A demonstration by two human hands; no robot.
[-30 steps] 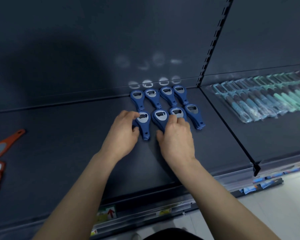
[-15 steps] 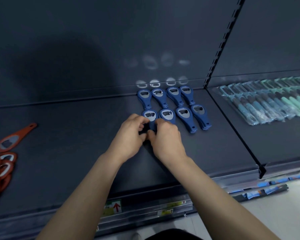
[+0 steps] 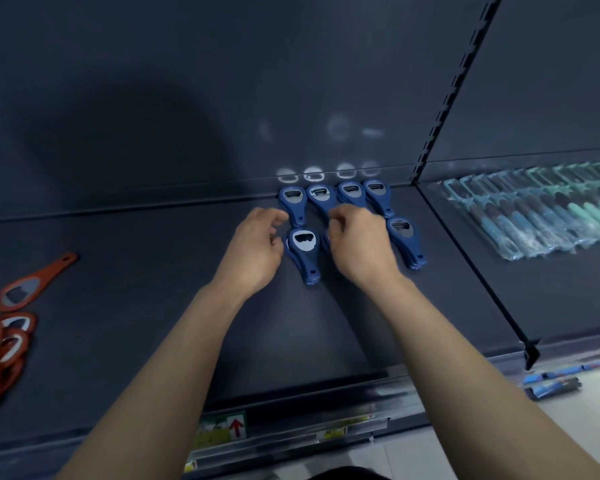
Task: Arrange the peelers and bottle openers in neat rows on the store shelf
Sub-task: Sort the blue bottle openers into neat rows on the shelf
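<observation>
Several paper labels (image 3: 222,427) dot the metal price rail (image 3: 291,445) at the front edge. On the matte dark shelf (image 3: 153,323), glossy orange openers (image 3: 11,341) lie heaped far left. The left hand (image 3: 253,247) is loosely curled, gripping nothing, just beside the front-row blue opener (image 3: 305,254), which has a rounded plastic head with a metal insert. The right hand (image 3: 357,244), curled, hides that opener's neighbours; whether it grips one I cannot tell. Behind them lies a back row of four blue openers (image 3: 350,194). Beyond the slotted upright (image 3: 440,109), film-wrapped teal peelers (image 3: 534,216) overlap.
</observation>
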